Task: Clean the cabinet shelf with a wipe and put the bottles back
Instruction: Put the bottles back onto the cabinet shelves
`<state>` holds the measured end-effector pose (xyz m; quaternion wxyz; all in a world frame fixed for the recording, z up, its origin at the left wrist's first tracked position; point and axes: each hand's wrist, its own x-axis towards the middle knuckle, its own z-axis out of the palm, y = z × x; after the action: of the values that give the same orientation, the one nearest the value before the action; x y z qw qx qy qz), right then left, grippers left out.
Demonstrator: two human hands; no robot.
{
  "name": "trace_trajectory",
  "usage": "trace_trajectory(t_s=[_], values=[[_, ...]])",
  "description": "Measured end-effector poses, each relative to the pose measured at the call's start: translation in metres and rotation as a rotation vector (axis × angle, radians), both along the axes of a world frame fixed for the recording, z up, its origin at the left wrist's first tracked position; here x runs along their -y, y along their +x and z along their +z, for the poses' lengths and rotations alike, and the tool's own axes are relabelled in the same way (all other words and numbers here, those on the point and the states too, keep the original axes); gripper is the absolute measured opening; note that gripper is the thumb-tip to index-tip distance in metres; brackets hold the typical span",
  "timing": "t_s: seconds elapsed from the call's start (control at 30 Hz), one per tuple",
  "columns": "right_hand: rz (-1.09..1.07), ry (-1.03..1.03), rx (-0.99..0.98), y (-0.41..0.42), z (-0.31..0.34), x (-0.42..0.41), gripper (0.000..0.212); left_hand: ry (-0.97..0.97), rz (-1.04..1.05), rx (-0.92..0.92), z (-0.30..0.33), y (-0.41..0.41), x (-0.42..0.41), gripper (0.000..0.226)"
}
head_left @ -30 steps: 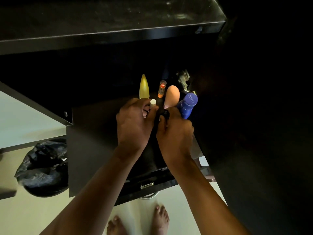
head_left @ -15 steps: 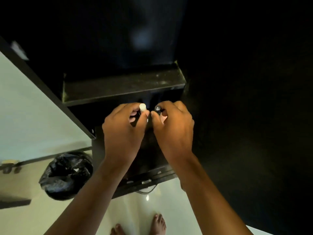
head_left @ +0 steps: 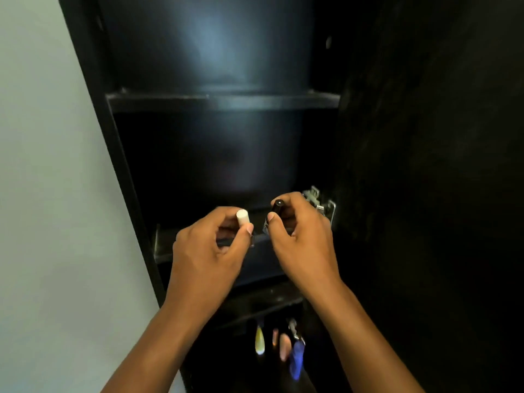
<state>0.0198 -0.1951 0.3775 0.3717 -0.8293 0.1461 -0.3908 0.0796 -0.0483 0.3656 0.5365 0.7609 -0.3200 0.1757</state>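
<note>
My left hand point(head_left: 209, 251) grips a small bottle with a white cap point(head_left: 242, 217) that sticks up above the thumb. My right hand point(head_left: 300, 234) grips a small dark bottle with a black cap point(head_left: 278, 207). Both hands hover side by side in front of a dark cabinet shelf point(head_left: 164, 242), just above its front edge. Far below, on a lower surface, stand a yellow bottle point(head_left: 259, 340), a peach bottle point(head_left: 284, 347) and a blue bottle point(head_left: 297, 361), all blurred. No wipe is in view.
The black cabinet has a higher shelf point(head_left: 221, 102) with nothing seen on it. A metal door hinge point(head_left: 320, 205) sits just right of my right hand. The open dark door fills the right side. A pale wall point(head_left: 51, 194) is at the left.
Both hands have lifted the two small bottles up from the lower surface to the shelf's height. The view has tilted upward, so the other bottles now lie far below.
</note>
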Motion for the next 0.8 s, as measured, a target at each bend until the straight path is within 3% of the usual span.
trace_trajectory(t_s=[0.43, 0.6, 0.8], values=[[-0.054, -0.142, 0.288, 0.027, 0.169, 0.027, 0.015, -0.122, 0.05, 0.28, 0.174, 0.032, 0.008, 0.01], [-0.048, -0.071, 0.255, 0.062, 0.208, 0.06, 0.019, -0.037, 0.172, 0.288, 0.216, 0.075, 0.022, 0.012], [-0.064, -0.084, 0.115, 0.096, 0.211, 0.088, 0.017, 0.089, 0.289, 0.189, 0.229, 0.109, 0.029, 0.019]])
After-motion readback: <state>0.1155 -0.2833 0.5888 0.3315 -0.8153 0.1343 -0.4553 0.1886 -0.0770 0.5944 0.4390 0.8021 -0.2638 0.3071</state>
